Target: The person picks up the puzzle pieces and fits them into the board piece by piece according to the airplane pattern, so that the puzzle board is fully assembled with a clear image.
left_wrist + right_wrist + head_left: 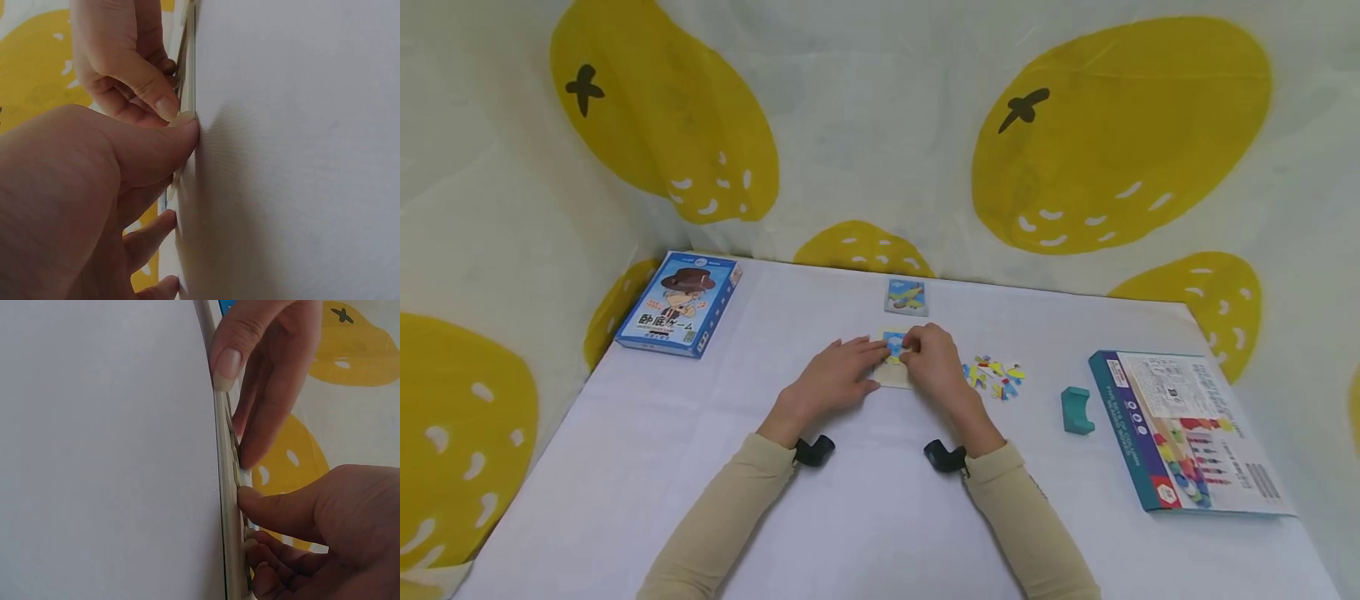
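A small pale puzzle board lies on the white table, with joined blue and yellow pieces on its far part. My left hand rests at the board's left side, fingers stretched over the pieces and thumb at the near edge. My right hand is bent over the board's right side, thumb and curled fingers pinching a puzzle piece that they mostly hide. In the right wrist view, the right thumb touches the top of the puzzle. Several loose puzzle pieces lie right of the right hand.
A picture card with a yellow plane lies beyond the board. At the back left is a blue game box. On the right are a teal curved block and a large flat box. A patterned cloth hangs behind the table.
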### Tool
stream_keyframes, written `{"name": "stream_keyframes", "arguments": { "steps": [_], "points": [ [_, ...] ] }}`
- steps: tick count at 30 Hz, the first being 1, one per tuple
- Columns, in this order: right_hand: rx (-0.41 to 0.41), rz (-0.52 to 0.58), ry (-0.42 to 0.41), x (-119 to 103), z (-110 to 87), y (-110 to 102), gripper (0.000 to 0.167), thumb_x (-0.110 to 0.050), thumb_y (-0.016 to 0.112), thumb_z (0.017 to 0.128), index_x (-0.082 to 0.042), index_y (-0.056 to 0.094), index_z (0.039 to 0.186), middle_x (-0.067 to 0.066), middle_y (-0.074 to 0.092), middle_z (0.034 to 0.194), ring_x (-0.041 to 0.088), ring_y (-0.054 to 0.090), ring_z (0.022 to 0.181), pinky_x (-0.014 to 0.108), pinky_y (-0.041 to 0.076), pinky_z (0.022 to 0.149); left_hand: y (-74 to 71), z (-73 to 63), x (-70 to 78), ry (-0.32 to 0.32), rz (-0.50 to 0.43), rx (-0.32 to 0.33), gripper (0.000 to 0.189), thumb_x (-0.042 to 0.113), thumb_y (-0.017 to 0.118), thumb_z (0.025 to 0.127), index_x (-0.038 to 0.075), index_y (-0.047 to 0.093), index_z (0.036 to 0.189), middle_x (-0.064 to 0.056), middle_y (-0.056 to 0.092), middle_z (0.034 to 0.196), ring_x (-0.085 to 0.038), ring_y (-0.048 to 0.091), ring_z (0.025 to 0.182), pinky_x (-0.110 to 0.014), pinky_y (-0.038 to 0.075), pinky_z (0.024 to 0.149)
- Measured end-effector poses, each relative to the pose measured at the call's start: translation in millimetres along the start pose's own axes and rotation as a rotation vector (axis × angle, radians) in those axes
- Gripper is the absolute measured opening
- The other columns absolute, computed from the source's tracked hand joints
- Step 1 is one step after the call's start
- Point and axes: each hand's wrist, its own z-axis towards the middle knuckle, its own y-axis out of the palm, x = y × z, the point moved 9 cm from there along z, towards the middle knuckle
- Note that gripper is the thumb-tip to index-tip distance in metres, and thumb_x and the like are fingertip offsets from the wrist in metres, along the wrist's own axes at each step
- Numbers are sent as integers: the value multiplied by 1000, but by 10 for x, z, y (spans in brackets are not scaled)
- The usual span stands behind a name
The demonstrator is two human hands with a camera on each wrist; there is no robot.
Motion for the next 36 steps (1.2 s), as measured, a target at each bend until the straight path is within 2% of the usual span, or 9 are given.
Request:
{"name": "stream_keyframes", "arguments": {
  "steps": [5, 9, 14, 19, 23, 27, 31, 36],
  "points": [
    [-8, 15, 0, 103, 32, -71, 10, -7, 71, 87, -6, 72, 96, 9, 61, 89, 23, 55, 82, 33, 45, 73, 12, -27, -11, 2, 8, 5, 55, 35, 61, 98, 25, 46, 150, 8, 40, 158, -21, 32, 150, -57, 29, 119],
    [-34, 63, -3, 247, 27, -210, 14, -5, 64, 91, -6, 72, 102, 10, 63, 96, 24, 56, 87, 34, 47, 76, 3, -33, 0, 23, 19, 20, 53, 33, 61, 98, 27, 48, 149, 6, 41, 158, -23, 34, 150, -57, 30, 118],
    [-68, 90, 31, 443, -86, -479, 21, -7, 59, 95, -5, 69, 114, 13, 64, 106, 27, 57, 97, 38, 49, 84, -16, -37, 34, 54, 26, 30, 51, 33, 60, 98, 28, 48, 148, 3, 42, 158, -25, 34, 149, -58, 31, 117],
    [-119, 36, 28, 612, -220, -644, 28, -6, 60, 94, -4, 66, 120, 15, 64, 115, 30, 58, 104, 42, 51, 87, -13, -47, 41, 55, 37, 18, 51, 33, 59, 99, 29, 48, 148, 3, 41, 158, -24, 33, 150, -57, 30, 118],
    [-176, -22, 24, 720, -302, -661, 31, -2, 63, 90, -4, 67, 121, 13, 65, 116, 30, 58, 104, 43, 53, 87, -7, -61, 34, 54, 55, 18, 50, 34, 59, 99, 32, 47, 148, 3, 41, 158, -24, 33, 150, -57, 30, 118],
    [-221, -66, -16, 736, -350, -634, 34, 2, 70, 84, -3, 69, 117, 12, 65, 112, 29, 59, 103, 47, 53, 92, -7, -70, 28, 54, 66, 25, 51, 34, 58, 99, 33, 47, 149, 4, 41, 158, -24, 33, 150, -57, 30, 118],
    [-232, -107, -39, 735, -358, -600, 33, 3, 73, 81, -5, 71, 112, 11, 64, 106, 27, 57, 99, 48, 52, 92, -9, -69, 37, 54, 58, 20, 51, 34, 58, 100, 32, 46, 149, 3, 40, 159, -24, 32, 150, -57, 29, 118],
    [-241, -126, -18, 745, -368, -571, 29, 3, 71, 82, -6, 71, 110, 10, 64, 101, 27, 56, 96, 44, 52, 88, -16, -68, 50, 52, 47, 12, 51, 33, 58, 100, 32, 46, 149, 3, 39, 159, -24, 31, 151, -57, 28, 119]
  ]
}}
